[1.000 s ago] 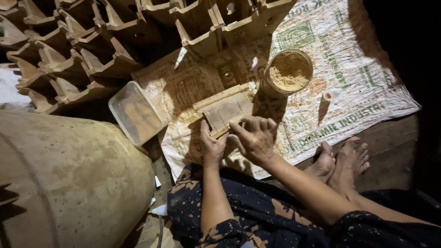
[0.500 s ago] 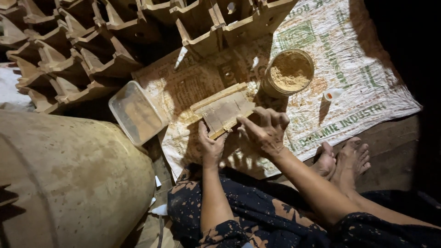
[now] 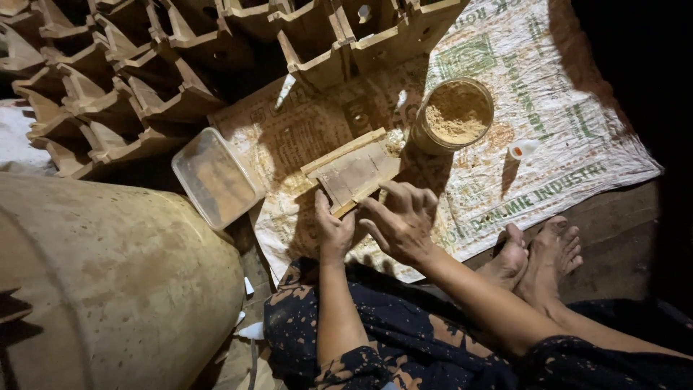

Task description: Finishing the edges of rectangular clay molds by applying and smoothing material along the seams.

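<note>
So the person is sitting on the floor with both hands on a flat rectangular wooden frame piece (image 3: 354,172) that lies on a printed woven plastic sack (image 3: 548,137) spread out as a mat. The left hand (image 3: 332,230) is closed around the near edge of the frame, fingers wrapped over it and thumb side up. The right hand (image 3: 401,221) is spread, fingers fanned and bent, fingertips (image 3: 381,189) touching the frame's near right corner (can't tell if it's pinching anything small under there, the fingers cover it).

Just beyond the frame, off to the right and almost touching it, stands a round open container full of tan sawdust-like powder (image 3: 456,114). A small white cap-like bit with an orange spot (image 3: 521,149) lies on the sack to the right of that.

To the left of the frame there's a clear rectangular plastic tub (image 3: 215,178), tilted, half on the sack. Behind everything is a stack of bare wooden box-like parts (image 3: 144,79). A big dusty beige drum (image 3: 108,282) fills the lower left. The person's bare feet (image 3: 540,253) rest at the sack's near edge.
</note>
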